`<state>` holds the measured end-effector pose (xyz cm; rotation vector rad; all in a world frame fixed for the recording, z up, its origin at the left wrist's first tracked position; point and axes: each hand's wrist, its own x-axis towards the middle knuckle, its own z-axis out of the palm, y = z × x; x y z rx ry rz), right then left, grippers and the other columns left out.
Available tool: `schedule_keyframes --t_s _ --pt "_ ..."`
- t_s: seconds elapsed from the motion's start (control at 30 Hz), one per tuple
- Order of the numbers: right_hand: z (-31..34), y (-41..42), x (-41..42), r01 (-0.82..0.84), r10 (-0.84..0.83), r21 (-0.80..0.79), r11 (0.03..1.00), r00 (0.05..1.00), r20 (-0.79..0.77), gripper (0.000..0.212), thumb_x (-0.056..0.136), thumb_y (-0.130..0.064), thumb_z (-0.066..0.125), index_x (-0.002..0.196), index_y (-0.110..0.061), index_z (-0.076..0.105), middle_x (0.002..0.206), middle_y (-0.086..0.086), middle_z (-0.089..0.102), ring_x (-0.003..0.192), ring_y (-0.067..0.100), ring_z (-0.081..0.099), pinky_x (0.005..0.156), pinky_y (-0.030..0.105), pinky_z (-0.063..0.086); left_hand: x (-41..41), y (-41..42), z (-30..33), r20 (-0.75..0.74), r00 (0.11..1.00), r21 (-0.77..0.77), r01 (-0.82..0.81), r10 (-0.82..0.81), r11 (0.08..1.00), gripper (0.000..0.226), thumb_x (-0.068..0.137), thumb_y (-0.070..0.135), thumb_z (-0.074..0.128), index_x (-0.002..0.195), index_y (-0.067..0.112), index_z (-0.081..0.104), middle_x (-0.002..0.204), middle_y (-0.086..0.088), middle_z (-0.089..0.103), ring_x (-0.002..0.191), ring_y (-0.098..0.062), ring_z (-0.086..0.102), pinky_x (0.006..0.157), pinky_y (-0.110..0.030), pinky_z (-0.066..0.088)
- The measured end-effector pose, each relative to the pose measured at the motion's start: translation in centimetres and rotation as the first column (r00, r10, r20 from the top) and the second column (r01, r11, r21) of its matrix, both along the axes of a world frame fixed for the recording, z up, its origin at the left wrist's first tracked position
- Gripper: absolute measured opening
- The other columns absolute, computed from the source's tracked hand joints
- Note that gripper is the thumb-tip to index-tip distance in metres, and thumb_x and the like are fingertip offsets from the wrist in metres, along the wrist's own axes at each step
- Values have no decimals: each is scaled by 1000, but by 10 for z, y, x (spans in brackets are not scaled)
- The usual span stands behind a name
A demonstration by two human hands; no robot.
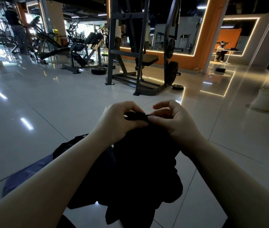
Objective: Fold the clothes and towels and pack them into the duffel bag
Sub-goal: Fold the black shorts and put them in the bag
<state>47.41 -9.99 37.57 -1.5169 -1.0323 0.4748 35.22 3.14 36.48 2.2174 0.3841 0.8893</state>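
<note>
Both hands hold a black garment point(140, 162) up in front of the person, above the tiled floor point(48, 104). The left hand point(119, 119) grips its top edge; the right hand point(174, 119) pinches the same edge beside it. It hangs limp and bunched, so it looks soft and light. It is too dark to tell its type; taking the edge's two corners should spread it.

The garment point(140, 162) I pinch in my left hand point(119, 119) and right hand point(174, 119) is black, matt cloth, soft and creased. Left of the garment, a bluish bag point(27, 171) shows smooth, faintly sheened fabric. Beneath the garment, floor tiles point(64, 99) are glossy, mirroring lights. Beyond the garment, a machine frame point(114, 46) is grey painted metal.
</note>
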Motion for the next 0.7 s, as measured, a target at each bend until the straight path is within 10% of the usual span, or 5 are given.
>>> schedule_keyframes --t_s 0.7 --pt "0 -13 13 14 3 -73 997 974 225 14 91 -15 60 86 -26 66 92 0 65 82 11 61 66 20 46 3 -12 -2 -110 990 -71 82 -90 994 36 72 18 82 94 30 55 87 2 68 76 -8 67 66 -16 54"
